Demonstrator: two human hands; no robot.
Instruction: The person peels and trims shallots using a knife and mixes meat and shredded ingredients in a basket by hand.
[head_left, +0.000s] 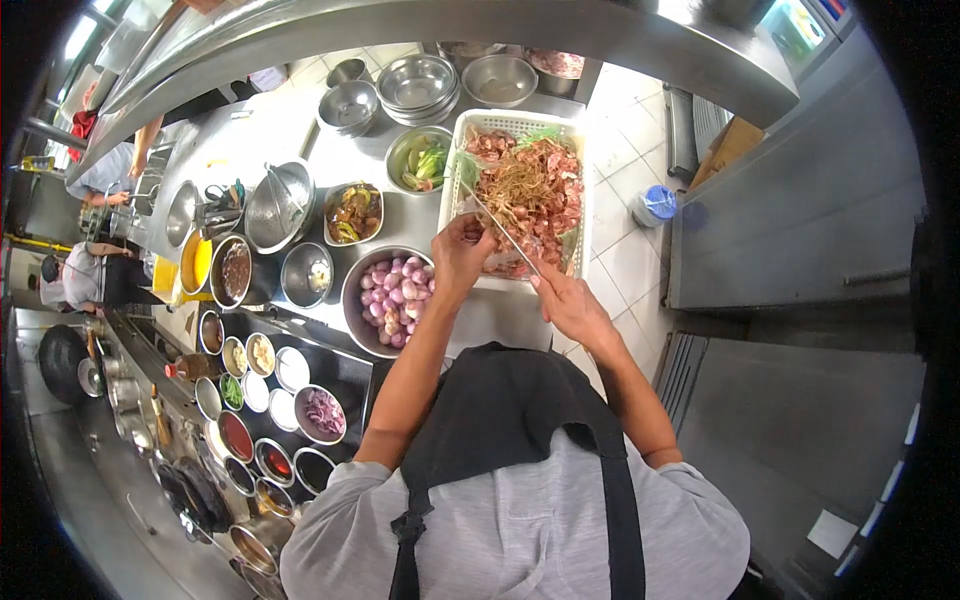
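My right hand (572,303) is wrapped round the handle of a long thin knife (508,230), whose blade slants up and left over a white plastic basket (586,200). Fingers curled into a pinch, my left hand (464,247) is beside the blade at the basket's near left corner; what it holds, if anything, is too small to make out. Chopped raw meat (567,190) fills the basket on a clear plastic liner. Thin brown root-like strands (535,178) lie heaped on the meat. Below my left forearm is a metal bowl of peeled shallots (393,300).
Left of the basket stand a bowl of green vegetable pieces (420,160), a dish of dark sauced food (353,213) and stacked steel bowls (416,85). An overhead steel shelf (400,22) crosses the top. A blue-lidded bucket (655,205) is on the floor. Co-workers (85,275) are far left.
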